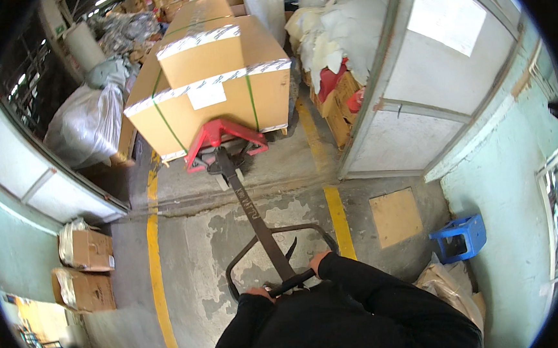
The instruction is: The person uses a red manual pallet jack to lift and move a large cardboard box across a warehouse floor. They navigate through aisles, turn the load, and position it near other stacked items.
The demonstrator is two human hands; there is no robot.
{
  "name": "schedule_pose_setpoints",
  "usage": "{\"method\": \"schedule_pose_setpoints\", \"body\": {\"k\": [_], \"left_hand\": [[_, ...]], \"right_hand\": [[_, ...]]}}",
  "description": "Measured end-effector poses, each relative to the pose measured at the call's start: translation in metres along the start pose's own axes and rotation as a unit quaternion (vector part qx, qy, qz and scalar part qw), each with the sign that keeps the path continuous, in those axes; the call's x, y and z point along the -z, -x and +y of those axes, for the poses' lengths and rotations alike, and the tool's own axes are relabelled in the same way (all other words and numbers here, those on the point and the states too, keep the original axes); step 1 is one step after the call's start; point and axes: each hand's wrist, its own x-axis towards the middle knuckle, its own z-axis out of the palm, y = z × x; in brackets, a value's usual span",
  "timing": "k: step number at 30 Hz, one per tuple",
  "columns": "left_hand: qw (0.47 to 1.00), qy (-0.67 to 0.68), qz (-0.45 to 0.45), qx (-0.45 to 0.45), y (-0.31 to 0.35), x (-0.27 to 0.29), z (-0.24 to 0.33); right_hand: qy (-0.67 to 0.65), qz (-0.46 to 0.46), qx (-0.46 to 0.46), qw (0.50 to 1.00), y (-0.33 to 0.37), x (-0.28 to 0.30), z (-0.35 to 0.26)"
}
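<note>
Both my hands are closed on the dark loop handle [232, 266] of a red pallet jack [214, 132]. My left hand [260, 293] grips the near left part of the loop, and my right hand [319, 262] the right part; sleeves hide some of the fingers. From the loop a long dark bar [254, 216] runs forward to the jack's red body. Against that body stands a large cardboard box [242, 108], bound with green straps and edged with printed white tape. A smaller carton [203, 58] rests on top of it. The jack's forks are hidden.
Grey metal doors [411, 126] stand at both sides of the opening. Plastic-wrapped goods [88, 126] lie left of the load, piled pale sheets [352, 23] right. Two cartons [86, 287] line the left wall. A blue stool [459, 237] stands at right. Yellow lines [157, 266] mark the floor.
</note>
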Motion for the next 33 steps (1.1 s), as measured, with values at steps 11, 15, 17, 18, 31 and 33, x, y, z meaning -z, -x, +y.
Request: {"method": "schedule_pose_setpoints", "body": {"k": [11,15,17,18,31,33], "left_hand": [[0.979,-0.117,-0.133,0.105,0.058,-0.098,-0.053],[0.983,-0.125,-0.133,0.028,0.083,-0.134,-0.076],[0.985,-0.109,-0.132,-0.018,0.094,-0.148,-0.088],[0.985,-0.108,-0.133,-0.021,0.099,-0.152,-0.093],[0.972,-0.073,0.209,-0.079,0.138,-0.076,-0.173],[0.97,-0.075,0.226,-0.053,0.132,-0.057,-0.19]], "right_hand": [[-0.138,0.026,0.135,0.981,0.04,-0.098,-0.094],[-0.151,-0.046,0.141,0.977,0.045,-0.134,-0.136],[-0.117,-0.089,0.11,0.983,0.051,-0.142,-0.153],[-0.118,-0.069,0.108,0.985,0.058,-0.143,-0.159],[-0.037,0.204,-0.108,0.972,0.084,-0.069,-0.244],[-0.028,0.178,-0.128,0.975,0.077,-0.053,-0.259]]}}
